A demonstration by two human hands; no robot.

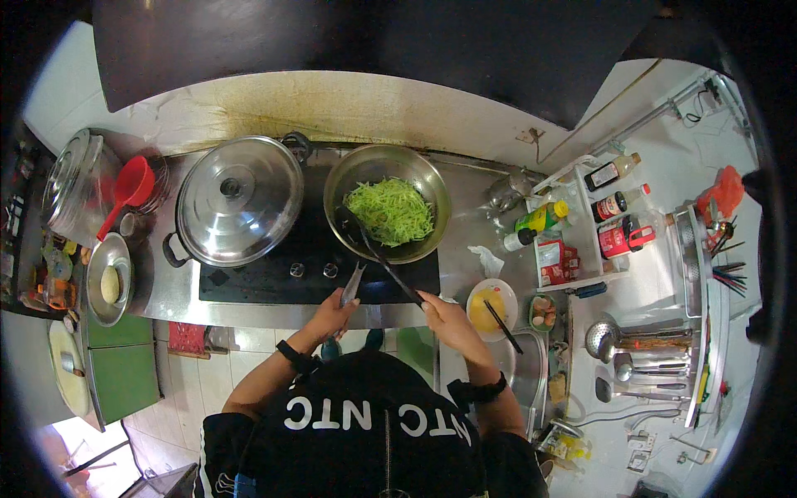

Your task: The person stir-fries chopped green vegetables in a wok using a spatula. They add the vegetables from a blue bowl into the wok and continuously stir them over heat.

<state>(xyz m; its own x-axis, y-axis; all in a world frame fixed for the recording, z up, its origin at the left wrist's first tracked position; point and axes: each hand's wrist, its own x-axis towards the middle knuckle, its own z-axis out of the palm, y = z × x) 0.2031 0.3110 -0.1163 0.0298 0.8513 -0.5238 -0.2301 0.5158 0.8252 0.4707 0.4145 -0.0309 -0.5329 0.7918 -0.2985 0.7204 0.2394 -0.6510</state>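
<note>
A steel wok [440, 211] stands on the right side of the black cooktop [249, 287]. Pale green vegetable shreds [391, 211] are heaped in it. My right hand [445, 317] grips the dark handle of a spatula [389, 267], whose blade rests inside the wok at the left of the heap. My left hand [330, 315] is closed around a grey metal clamp-like handle [352, 285]. Its forked tip is at the wok's near rim; whether it bites the rim I cannot tell.
Left of the wok stands a lidded steel pot [240, 199]. A bowl of beaten egg [476, 311] with chopsticks [503, 325] sits by the sink [529, 380]. Bottles fill a white rack [582, 218] at right. At far left are a red ladle [134, 180] and a metal bowl [93, 274] holding dough-like food.
</note>
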